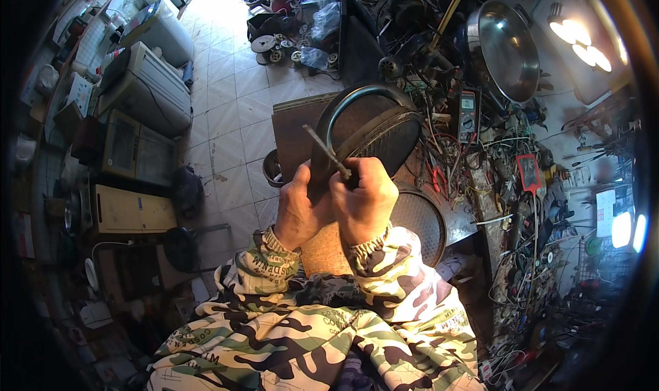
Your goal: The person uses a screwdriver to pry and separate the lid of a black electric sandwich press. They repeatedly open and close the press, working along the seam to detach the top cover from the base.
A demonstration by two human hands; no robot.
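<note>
In front of me a round dark metal part with a shiny curved rim is tilted up on edge. My left hand grips its near edge, thumb up along the side and the other fingers largely hidden. Closed in a fist, my right hand holds a thin metal rod that slants up and left across the rim. What kind of tool the rod belongs to I cannot make out. Beside my right hand lies a round dark plate with a textured inside.
A brown board lies beneath the round part. To the right are a multimeter, red-handled pliers, tangled wires and a large metal pan. A small bowl sits left of the board. Appliances line the tiled floor's left side.
</note>
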